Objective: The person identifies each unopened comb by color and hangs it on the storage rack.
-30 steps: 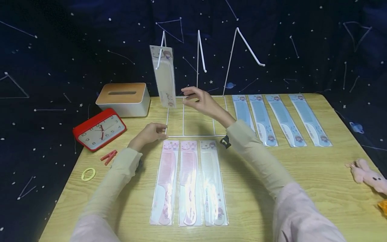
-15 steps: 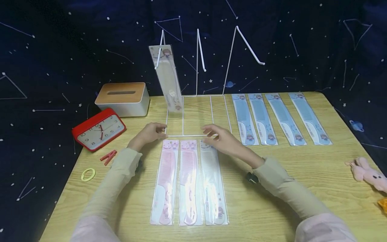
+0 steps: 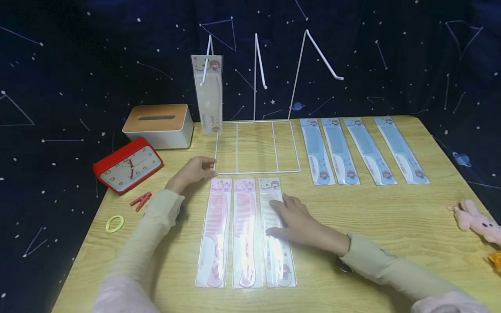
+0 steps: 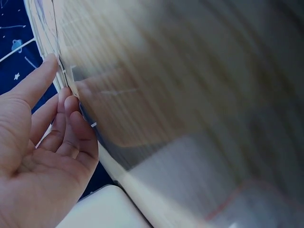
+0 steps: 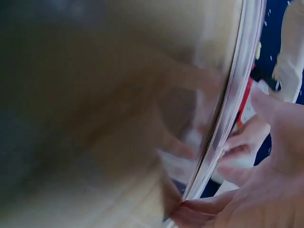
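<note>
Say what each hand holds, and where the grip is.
Right hand rests on the white packaged comb, mid-length. Left hand touches the wire rack at its front-left corner.

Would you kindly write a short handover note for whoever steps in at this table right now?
Left hand rests at the front-left corner of the white wire rack, fingers on the wire.
Right hand lies flat on the white packaged comb, not lifted.
Done: one cream comb hangs on the left hook.
Left: two pink combs beside the white one and four blue combs lie on the table; two hooks are bare.
</note>
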### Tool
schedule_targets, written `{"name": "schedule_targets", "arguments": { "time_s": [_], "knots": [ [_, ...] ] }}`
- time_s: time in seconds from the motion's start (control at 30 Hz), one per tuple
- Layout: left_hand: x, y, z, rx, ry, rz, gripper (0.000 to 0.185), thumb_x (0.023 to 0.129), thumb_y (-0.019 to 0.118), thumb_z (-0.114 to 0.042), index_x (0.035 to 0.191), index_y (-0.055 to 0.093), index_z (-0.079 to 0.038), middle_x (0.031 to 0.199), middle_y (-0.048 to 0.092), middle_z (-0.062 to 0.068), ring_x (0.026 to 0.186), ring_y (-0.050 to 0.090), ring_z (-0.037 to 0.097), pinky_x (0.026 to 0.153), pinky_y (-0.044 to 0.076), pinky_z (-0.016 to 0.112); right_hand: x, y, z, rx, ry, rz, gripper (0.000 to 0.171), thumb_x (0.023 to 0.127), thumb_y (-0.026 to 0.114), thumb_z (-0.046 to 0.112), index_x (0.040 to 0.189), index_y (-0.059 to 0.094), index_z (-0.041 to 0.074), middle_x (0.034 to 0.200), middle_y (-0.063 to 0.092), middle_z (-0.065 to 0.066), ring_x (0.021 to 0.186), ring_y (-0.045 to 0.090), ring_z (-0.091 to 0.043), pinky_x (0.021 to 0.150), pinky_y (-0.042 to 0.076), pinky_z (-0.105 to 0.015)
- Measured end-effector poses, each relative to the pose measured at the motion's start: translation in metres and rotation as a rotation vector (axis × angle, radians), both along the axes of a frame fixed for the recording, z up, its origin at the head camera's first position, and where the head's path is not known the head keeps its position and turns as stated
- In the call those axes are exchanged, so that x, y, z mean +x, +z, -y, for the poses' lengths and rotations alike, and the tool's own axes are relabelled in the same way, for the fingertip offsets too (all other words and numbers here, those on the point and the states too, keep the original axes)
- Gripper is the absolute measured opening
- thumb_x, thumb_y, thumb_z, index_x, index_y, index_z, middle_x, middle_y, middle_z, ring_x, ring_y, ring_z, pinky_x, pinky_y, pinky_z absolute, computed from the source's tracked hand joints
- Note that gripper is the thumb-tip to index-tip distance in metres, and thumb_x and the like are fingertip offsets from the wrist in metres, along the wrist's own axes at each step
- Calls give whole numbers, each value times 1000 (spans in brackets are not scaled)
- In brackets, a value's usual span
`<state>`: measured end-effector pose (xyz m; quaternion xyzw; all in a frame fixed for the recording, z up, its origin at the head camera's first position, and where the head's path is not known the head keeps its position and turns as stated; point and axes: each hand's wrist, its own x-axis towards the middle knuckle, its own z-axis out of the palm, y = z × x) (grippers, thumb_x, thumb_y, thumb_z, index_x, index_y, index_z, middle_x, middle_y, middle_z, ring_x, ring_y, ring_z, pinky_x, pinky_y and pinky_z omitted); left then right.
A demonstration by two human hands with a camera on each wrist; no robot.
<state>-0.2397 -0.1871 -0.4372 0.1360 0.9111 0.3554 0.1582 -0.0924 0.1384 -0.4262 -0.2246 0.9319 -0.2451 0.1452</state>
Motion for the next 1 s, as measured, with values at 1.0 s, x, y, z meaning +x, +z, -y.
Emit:
{"name": "schedule_targets", "arguments": {
  "time_s": [1.0],
  "knots": [
    [0,1,1,-7,6,25,53,87,69,-13,134,50,5,117,61,19,108,56,30,96,46,41,-8,9,-25,-252,-107,256,85,72,78,6,145,34,7,132,44,-29,91,61,-29,74,56,-39]
  ]
}}
